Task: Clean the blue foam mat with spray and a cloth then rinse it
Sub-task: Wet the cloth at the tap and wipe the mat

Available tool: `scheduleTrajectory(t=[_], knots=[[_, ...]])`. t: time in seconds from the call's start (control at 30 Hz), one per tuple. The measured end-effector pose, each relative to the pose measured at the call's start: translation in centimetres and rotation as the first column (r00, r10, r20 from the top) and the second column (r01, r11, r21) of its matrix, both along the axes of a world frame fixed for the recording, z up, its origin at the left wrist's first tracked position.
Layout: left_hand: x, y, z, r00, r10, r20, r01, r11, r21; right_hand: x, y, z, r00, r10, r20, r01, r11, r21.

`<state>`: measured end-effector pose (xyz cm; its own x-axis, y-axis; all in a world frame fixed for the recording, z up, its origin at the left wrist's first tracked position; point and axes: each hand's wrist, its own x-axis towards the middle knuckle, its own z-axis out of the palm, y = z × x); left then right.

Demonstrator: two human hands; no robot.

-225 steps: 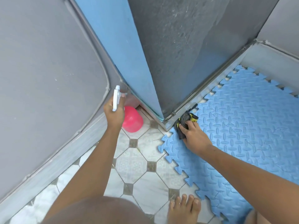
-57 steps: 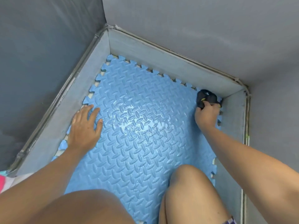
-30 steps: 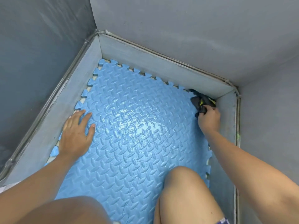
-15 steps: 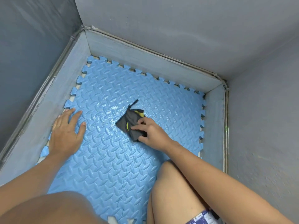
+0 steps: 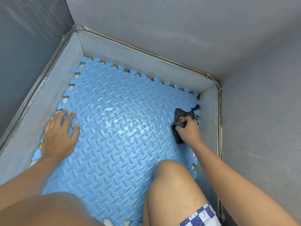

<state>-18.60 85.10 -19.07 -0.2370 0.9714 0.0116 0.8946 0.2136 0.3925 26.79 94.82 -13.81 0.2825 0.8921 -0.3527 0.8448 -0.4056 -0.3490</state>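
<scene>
The blue foam mat (image 5: pixel 114 98) with a raised tread pattern and jigsaw edges covers the floor of a grey-walled corner. A wet, shiny patch shows near its middle. My left hand (image 5: pixel 59 136) lies flat on the mat's left side, fingers spread. At the mat's right edge, against the low skirting, my right hand (image 5: pixel 189 129) grips a dark cloth (image 5: pixel 181 115) with a small yellow mark and presses it onto the mat. The spray bottle is out of view.
Grey walls and a pale skirting (image 5: pixel 143 62) close in the mat on the left, back and right. My bare knees (image 5: pixel 171 175) are bent over the mat's near part. A thin pipe (image 5: pixel 220 144) runs along the right wall's base.
My right hand has swept the cloth from the middle of the mat back to its right edge. The left hand stays flat on the left side. Earlier, the left hand held the spray bottle.
</scene>
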Motion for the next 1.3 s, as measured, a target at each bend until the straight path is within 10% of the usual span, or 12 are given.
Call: scheduleTrajectory(t=[0.43, 0.67, 0.97, 1.3], knots=[[-0.1, 0.0, -0.5, 1.000, 0.001, 0.021, -0.001, 1.000, 0.014, -27.9, 1.1, -0.7, 0.844, 0.470, -0.258, -0.443, 0.883, 0.156], [-0.2, 0.0, -0.7, 0.999, 0.005, 0.032, -0.006, 1.000, 0.017, -17.2, 2.8, -0.3, 0.917, 0.340, -0.210, -0.319, 0.939, 0.130], [-0.1, 0.0, -0.6, 1.000, -0.007, 0.022, 0.007, 1.000, 0.003, 0.0, 0.3, -0.1, 0.962, -0.274, 0.014, 0.271, 0.959, 0.087], [0.0, 0.0, -0.5, 0.999, 0.028, 0.027, -0.029, 0.999, 0.033, -22.2, 4.7, -1.0, 0.968, 0.131, -0.215, -0.098, 0.983, 0.158]])
